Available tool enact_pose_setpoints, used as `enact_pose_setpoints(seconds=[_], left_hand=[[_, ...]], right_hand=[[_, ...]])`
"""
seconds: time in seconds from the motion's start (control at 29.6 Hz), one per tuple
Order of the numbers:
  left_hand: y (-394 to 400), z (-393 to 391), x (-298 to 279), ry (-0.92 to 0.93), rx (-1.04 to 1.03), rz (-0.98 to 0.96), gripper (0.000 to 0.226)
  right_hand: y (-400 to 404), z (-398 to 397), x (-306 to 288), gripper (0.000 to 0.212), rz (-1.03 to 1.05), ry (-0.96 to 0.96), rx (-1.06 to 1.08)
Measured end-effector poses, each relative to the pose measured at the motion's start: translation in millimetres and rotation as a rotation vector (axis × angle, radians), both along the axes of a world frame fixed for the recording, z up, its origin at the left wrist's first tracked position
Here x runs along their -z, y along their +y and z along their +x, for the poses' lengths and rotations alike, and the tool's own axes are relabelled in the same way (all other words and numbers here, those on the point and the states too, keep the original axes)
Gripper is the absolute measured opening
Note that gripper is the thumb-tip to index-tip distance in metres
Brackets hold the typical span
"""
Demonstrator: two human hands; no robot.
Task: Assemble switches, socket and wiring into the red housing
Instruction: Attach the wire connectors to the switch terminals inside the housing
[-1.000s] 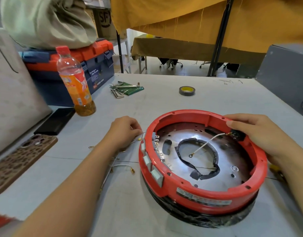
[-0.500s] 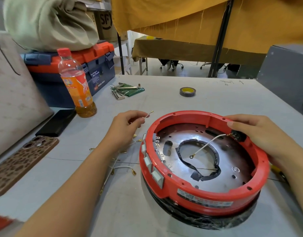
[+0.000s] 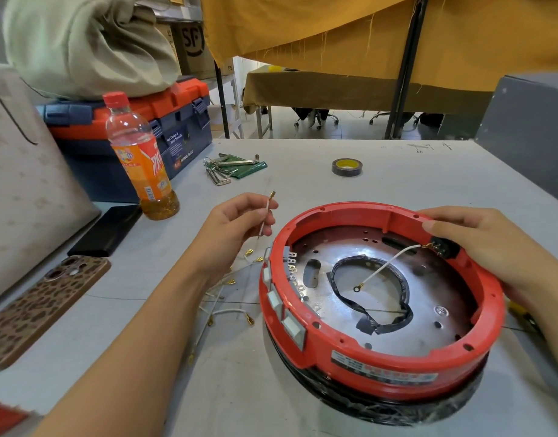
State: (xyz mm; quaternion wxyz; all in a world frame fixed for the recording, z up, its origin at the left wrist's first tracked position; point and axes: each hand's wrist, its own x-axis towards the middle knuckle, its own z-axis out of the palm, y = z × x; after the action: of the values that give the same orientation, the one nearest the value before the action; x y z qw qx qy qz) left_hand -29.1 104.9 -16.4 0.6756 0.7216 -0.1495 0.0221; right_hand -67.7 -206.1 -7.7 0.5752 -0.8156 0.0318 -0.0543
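Head view: red housing sits on the table, front-right, on a black plastic-wrapped base. Switches w/ white faces are set in its left wall. A black socket sits at the inner right wall; a white wire w/ ring terminal runs from it over the metal plate.

Left hand, just left of the housing & raised off the table, pinches a short lead betw. thumb & fingers, brass terminal up. Loose leads lie on the table below it.

Right hand curls over the right rim, fingers gripping it by the socket.

Far side: tape, hex keys. Left: bottle, toolbox, phone.
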Motion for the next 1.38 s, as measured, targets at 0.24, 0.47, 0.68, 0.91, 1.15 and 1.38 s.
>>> enact_pose_setpoints(seconds=[0.24, 0.47, 0.68, 0.91, 1.15, 1.38], left_hand=[[-2, -2, -1, -0.02, -0.049, 0.0, 0.013], [-3, -4, -3, -0.028, -0.051, -0.017, 0.014], [-2, -3, -4, -0.049, -0.051, 0.001, 0.019], [-8, -6, -6, -0.108, -0.072, 0.07, 0.012], [-16, -12, -20, -0.121, -0.097, 0.205, 0.007], [-39, -20, -41, -0.146, -0.007, 0.407, 0.011]], right_hand=[[-1, 2, 2, 0.018, -0.001, -0.003, -0.014], [-2, 2, 2, 0.017, -0.008, -0.011, -0.014], [0, 1, 0, 0.017, -0.016, -0.012, -0.013], [1, 1, 0, 0.016, -0.018, -0.002, 0.002], [2, 0, 0, 0.016, 0.001, -0.003, 0.01], [2, 1, 1, 0.016, -0.026, -0.007, 0.028]])
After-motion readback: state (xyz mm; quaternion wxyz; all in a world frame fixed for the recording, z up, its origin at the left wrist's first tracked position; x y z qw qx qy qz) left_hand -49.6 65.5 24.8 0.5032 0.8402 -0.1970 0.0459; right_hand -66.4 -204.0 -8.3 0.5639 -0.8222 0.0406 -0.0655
